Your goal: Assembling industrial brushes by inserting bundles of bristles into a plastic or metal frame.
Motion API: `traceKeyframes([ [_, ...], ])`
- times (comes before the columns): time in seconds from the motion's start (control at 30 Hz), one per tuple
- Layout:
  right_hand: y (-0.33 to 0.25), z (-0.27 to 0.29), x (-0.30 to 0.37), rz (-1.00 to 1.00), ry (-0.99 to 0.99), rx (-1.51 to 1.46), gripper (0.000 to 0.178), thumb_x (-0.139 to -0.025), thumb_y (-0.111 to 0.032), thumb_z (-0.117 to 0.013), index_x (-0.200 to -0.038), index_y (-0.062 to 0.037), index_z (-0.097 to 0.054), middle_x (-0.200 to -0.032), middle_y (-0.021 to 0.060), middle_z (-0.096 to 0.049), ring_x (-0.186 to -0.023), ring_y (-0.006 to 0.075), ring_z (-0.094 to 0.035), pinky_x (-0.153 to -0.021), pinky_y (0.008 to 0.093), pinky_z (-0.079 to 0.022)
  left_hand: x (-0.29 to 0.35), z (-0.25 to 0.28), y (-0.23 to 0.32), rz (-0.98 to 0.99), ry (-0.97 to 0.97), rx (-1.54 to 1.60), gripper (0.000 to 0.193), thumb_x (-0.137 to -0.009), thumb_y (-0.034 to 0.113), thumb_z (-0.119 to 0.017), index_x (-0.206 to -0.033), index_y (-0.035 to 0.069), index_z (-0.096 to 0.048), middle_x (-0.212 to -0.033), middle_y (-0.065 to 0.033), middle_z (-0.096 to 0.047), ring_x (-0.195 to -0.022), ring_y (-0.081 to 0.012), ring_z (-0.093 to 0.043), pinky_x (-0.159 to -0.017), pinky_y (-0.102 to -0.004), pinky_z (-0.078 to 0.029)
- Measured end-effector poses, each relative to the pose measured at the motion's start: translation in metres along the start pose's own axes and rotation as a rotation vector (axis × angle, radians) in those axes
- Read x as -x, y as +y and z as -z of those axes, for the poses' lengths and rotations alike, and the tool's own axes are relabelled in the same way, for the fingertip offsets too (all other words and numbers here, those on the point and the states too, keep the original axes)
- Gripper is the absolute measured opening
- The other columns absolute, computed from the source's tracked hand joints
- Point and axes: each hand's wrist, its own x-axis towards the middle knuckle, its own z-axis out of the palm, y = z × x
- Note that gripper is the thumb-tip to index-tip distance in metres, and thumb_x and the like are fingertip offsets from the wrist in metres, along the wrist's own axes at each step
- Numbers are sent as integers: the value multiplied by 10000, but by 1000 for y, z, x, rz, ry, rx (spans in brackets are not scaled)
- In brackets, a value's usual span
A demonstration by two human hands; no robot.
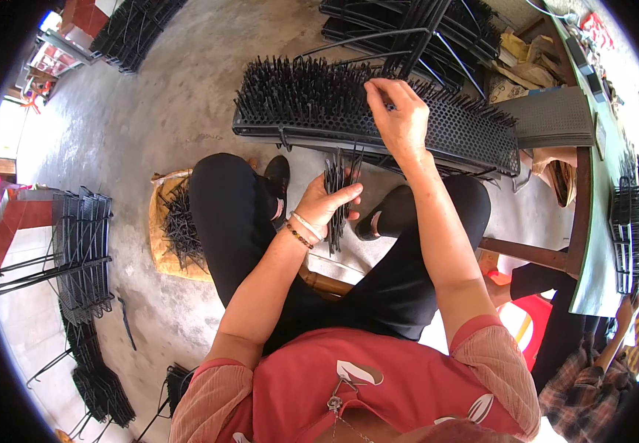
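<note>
My left hand (323, 204) is closed around a bundle of thin black sticks (336, 175), whose ends stick out above and below the fingers. In front of my knees stands a long black perforated rack (471, 131). Many upright black sticks (290, 92) crowd its left part and far side, while rows of holes show bare at the near right. Over the middle of this rack hovers my right hand (402, 118), thumb and fingers pinched together. Whatever those fingertips hold, if anything, is too small to make out.
A yellow sack (159, 255) on the floor left of my leg carries loose black sticks (181, 229). Stacked black racks stand at the left (87, 251) and far side (378, 33). To the right are a green-topped table (592, 273) and another person in a plaid shirt (585, 384).
</note>
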Motion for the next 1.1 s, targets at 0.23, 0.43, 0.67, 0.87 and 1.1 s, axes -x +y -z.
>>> traceKeyframes([
  [0.23, -1, 3, 2, 190, -50, 238, 98, -732, -89, -725, -807, -42, -683, -762, 76, -572, -660, 268, -586, -593, 342, -473, 2, 1, 5, -25, 5, 37, 244, -832, 166, -690, -1022, 84, -559, -841, -4, -597, -729, -111, -596, -544, -272, -520],
  [0.43, -3, 1, 6, 161, -91, 231, 104, -752, -91, -713, -834, -33, -687, -777, 89, -580, -650, 253, -584, -574, 329, -469, 2, 2, 6, -19, -8, 73, 243, -854, 216, -667, -1033, 84, -570, -865, -10, -609, -733, -115, -597, -538, -273, -510],
  [0.67, -13, 31, 2, -271, -414, -103, 240, -829, -229, -693, -899, 0, -694, -755, 57, -622, -587, 109, -557, -535, 246, -442, 4, 3, 10, -41, 17, 136, 226, -855, 208, -655, -1027, 85, -575, -867, -10, -611, -726, -121, -594, -537, -276, -507],
  [0.87, -17, 26, 20, -581, -800, -376, 330, -821, -309, -700, -912, 8, -707, -679, 50, -637, -584, 89, -537, -530, 251, -439, 3, 2, 12, -139, 29, 146, 230, -860, 194, -646, -1047, 79, -579, -896, -27, -613, -738, -135, -611, -547, -278, -522],
  [1.1, -19, 23, 17, -760, -709, -503, 292, -810, -251, -706, -914, 21, -702, -722, 22, -638, -615, 70, -523, -553, 215, -418, 4, 3, 9, -40, -113, 114, 283, -881, 175, -623, -1124, 43, -564, -976, -68, -623, -864, -197, -655, -598, -315, -574],
])
